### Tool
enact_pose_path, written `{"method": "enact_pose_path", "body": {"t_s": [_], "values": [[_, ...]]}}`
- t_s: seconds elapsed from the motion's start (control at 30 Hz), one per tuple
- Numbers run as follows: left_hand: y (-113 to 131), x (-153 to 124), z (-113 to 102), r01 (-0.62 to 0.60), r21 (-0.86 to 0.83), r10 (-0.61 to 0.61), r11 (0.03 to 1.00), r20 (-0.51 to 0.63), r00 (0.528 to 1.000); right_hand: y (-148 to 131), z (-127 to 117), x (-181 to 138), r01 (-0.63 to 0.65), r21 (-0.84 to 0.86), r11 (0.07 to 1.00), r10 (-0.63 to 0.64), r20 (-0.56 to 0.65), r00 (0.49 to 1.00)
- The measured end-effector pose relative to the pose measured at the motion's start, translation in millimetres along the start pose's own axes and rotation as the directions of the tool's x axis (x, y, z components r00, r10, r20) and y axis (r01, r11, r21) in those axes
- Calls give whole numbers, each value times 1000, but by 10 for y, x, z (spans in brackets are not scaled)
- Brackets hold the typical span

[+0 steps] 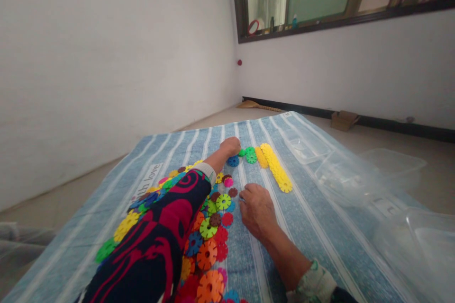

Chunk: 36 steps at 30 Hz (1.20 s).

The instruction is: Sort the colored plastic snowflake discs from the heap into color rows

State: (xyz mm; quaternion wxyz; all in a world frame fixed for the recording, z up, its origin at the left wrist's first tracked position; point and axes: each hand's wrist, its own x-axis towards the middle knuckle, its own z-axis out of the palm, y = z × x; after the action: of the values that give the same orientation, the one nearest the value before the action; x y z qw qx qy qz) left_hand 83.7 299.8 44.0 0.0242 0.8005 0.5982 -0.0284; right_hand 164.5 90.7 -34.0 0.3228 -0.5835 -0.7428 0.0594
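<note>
Stretched over the pile, my left hand is closed with its fingertips turned down and mostly hidden. Right by it lie a blue snowflake disc and a small green disc. My right hand rests low over the cloth, fingers curled, beside the pile's right edge; what it pinches, if anything, is hidden. Notched plastic discs of many colours lie heaped under my left forearm. Farther right are a larger green disc, an orange-yellow group and a long overlapping row of yellow discs.
A blue-striped cloth covers the table. Clear plastic containers stand along its right side, with another clear container nearer. A white wall rises beyond the left edge. A cardboard box sits on the floor.
</note>
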Motion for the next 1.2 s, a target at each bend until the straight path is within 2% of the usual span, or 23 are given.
{"method": "enact_pose_path", "body": {"t_s": [0.13, 0.47, 1.2], "values": [[-13, -5, -9, -3, 28, 4, 1000, -19, 1000, -11, -10, -5, -9, 2, 1000, 9, -12, 1000], [26, 39, 7, -193, 62, 188, 979, 83, 979, -1, 0, -8, -13, 10, 1000, 13, -8, 1000], [56, 64, 30, -137, 51, 131, 989, 105, 986, -5, 3, 6, -8, 25, 1000, 8, -10, 1000]]}}
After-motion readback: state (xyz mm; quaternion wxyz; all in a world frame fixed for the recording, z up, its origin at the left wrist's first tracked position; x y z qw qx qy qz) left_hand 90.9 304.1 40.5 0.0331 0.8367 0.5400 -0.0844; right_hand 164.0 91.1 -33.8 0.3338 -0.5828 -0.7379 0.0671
